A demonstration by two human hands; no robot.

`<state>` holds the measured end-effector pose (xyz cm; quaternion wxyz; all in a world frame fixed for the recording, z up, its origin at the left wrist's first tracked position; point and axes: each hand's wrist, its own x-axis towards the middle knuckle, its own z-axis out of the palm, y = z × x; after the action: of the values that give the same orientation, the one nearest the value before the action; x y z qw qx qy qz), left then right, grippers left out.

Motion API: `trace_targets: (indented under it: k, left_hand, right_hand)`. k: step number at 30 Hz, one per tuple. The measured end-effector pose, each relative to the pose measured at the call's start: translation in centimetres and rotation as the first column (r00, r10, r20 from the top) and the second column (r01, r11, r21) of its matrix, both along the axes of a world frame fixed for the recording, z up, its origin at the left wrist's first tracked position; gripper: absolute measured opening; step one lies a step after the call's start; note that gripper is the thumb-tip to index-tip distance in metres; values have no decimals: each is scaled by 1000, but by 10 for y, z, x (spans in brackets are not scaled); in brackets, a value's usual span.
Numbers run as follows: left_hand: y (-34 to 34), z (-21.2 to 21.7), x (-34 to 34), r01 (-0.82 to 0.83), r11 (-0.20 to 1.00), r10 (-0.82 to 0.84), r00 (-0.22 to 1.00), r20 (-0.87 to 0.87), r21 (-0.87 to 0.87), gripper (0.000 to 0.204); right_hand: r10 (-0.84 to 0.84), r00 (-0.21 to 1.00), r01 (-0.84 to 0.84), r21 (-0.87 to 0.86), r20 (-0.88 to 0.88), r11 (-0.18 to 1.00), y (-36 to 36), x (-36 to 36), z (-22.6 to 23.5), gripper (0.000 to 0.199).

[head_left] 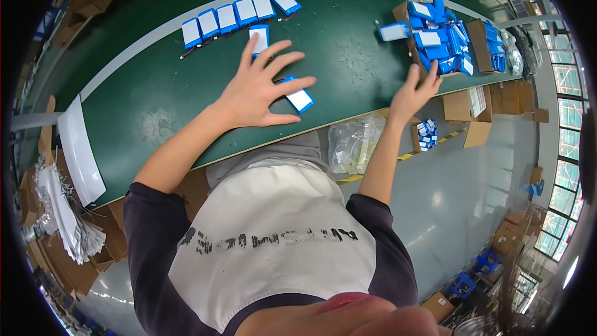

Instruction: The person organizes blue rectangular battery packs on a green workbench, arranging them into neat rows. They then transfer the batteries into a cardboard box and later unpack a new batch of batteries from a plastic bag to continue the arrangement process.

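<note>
Blue battery pack (301, 101), axis slanting near-right, partly beneath nearer left hand (250, 91), fingers spread; right hand (410, 96), grip: cannot tell.

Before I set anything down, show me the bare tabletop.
Bare: green table between left hand and pack-filled carton, and between left forearm and white sheet. Crowded: around that hand, the row of blue packs, and the carton.

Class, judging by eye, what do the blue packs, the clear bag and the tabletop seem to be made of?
Packs: probably smooth plastic wrap, judging by the blue sheen; cores hidden.
Bag: thin glossy plastic, see-through and crinkled.
Tabletop: green, low sheen, perhaps rubber or vinyl; pale scuffs show, but the look leaves it open.
</note>
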<state>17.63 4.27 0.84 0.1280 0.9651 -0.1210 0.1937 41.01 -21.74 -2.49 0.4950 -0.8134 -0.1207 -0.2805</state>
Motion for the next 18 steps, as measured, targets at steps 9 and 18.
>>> trace_targets:
  k: [9,18]
  left_hand:
    - [11,-13,0,-33,999,32,997,69,4,45]
    - [34,-11,-7,-150,982,153,988,24,-119,48]
  right_hand:
    - [457,862,-411,-224,219,884,30,-40,13,38]
    - [567,823,-462,-549,27,696,131,32,8,35]
